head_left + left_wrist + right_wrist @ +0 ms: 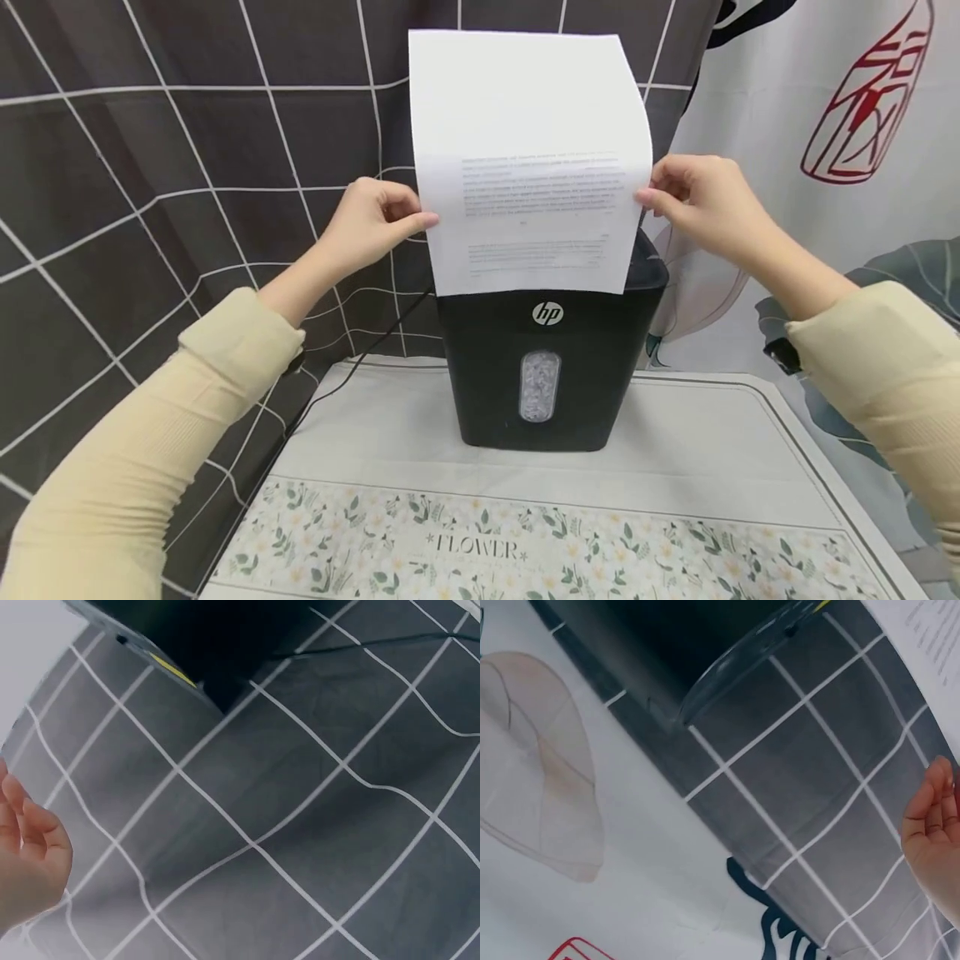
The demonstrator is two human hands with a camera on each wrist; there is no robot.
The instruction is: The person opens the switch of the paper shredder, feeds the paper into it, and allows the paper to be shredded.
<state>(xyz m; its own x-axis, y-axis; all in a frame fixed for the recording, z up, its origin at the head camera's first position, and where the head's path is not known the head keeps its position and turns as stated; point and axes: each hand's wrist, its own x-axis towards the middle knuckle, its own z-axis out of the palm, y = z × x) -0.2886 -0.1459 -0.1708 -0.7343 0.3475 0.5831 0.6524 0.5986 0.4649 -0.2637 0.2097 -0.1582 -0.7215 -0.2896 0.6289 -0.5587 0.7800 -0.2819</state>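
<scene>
A printed sheet of paper [525, 108] is held up in front of the top of a black HP paper shredder [487, 367]. My left hand [378, 217] pinches its left edge between thumb and fingers, and my right hand [697, 196] pinches the right edge. The sheet bends back at its upper part, and its lower edge hangs just above the HP logo. It hides most of the shredder's top, slot included. Through the shredder's small window [540, 386], shredded bits show. In the right wrist view, a corner of the printed paper [930, 645] appears beside my right hand [936, 832].
The shredder stands on a white table cover [390, 442] with a flowered band reading FLOWER. A black power cord [345, 379] runs down to the left. Behind hangs a dark grid-patterned cloth [225, 150]; a white printed cloth [772, 108] hangs at the right.
</scene>
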